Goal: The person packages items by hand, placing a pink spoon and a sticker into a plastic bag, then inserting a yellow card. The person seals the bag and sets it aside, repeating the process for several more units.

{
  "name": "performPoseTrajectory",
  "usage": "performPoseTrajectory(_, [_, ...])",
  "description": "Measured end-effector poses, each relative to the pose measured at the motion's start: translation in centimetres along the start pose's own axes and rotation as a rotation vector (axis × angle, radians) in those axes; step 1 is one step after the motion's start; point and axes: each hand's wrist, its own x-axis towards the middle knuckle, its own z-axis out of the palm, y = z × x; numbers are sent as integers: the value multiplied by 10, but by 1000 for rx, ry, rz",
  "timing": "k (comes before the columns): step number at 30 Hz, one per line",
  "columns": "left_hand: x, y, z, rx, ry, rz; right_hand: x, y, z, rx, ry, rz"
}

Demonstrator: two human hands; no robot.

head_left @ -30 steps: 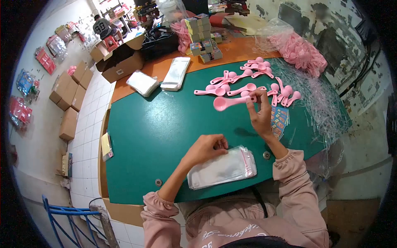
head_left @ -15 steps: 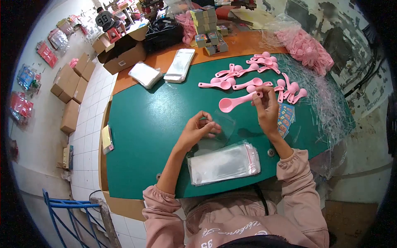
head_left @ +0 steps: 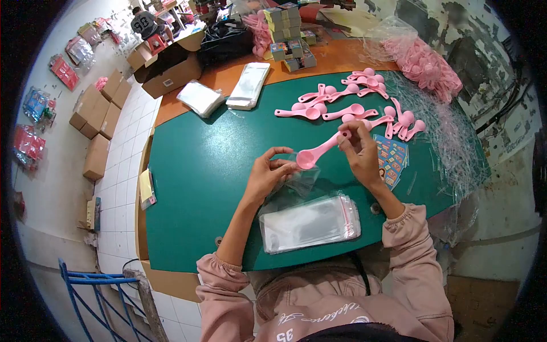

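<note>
A clear plastic bag [head_left: 303,181] hangs from the fingers of my left hand [head_left: 272,174], which are closed on its edge. My right hand [head_left: 360,151] pinches the handle end of a pink spoon [head_left: 320,152]. The spoon slants down to the left, and its bowl is at the bag's upper edge beside my left fingertips; whether it is inside the bag I cannot tell. Below my hands lies a stack of clear bags [head_left: 307,223]. Several pink spoons [head_left: 333,111] lie beyond my right hand, and printed blue cards [head_left: 392,159] are fanned out just right of it.
Two stacks of clear bags [head_left: 200,100] [head_left: 248,85] lie at the green table's [head_left: 188,199] far side. Bundled cards [head_left: 285,34] and a heap of bagged pink spoons [head_left: 424,68] stand behind. Plastic scraps [head_left: 450,148] cover the right edge. A person [head_left: 145,24] sits far back.
The pink spoon in my right hand has moved down and left, so its bowl meets the bag at my left hand. My right hand has shifted slightly left.
</note>
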Motion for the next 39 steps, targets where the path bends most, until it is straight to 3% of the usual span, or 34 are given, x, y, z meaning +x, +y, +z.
performPoseTrajectory(7, [-1, -4, 8, -71, -79, 28, -4, -3, 4, -36, -180, 57])
performPoseTrajectory(11, [1, -17, 4, 126, -105, 170, -6, -2, 8, 112, -205, 196])
performPoseTrajectory(13, [3, -6, -4, 341, -250, -112, -2, 3, 7, 142, -124, 144])
performPoseTrajectory(14, [0, -3, -1, 341, -253, -102, -2, 3, 6, 136, -122, 136])
performPoseTrajectory(16, [-12, 13, 7, 35, -240, -53, -1, -2, 8, 151, -133, 107])
performPoseTrajectory(19, [-9, 27, 9, 49, -262, 62, -1, -20, 11, 211, -188, 27])
performPoseTrajectory(20, [-11, 33, 14, -58, -231, 2, -1, -24, 6, 113, -323, -17])
performPoseTrajectory(21, [-12, 40, 16, -60, -235, 2, -4, -31, 6, 109, -320, -16])
performPoseTrajectory(23, [-9, 50, 16, 90, -297, 53, -11, -44, 9, -55, -448, -249])
performPoseTrajectory(24, [-5, 47, 14, 61, -283, -28, -11, -47, 1, -59, -445, -250])
performPoseTrajectory(26, [-4, 50, 10, 66, -312, 2, -13, -50, -35, -225, -404, -83])
performPoseTrajectory(28, [-3, 50, 3, 69, -319, 29, -17, -48, -81, -640, -315, 167])
performPoseTrajectory(30, [2, 44, -5, 38, -317, 18, -41, -27, -108, -1119, -201, 62])
performPoseTrajectory(31, [3, 41, -6, 13, -309, 4, -47, -22, -114, -1130, -201, 71])
performPoseTrajectory(33, [5, 40, -5, 26, -302, 29, -52, -16, -121, -844, -208, 307])
performPoseTrajectory(36, [2, 39, -6, 41, -271, 25, -45, -19, -121, -771, -162, 469])
performPoseTrajectory(37, [2, 39, -5, 62, -256, 26, -41, -18, -118, -769, -169, 463])
performPoseTrajectory(39, [1, 37, -5, 76, -231, 27, -35, -18, -112, -968, -59, 10])
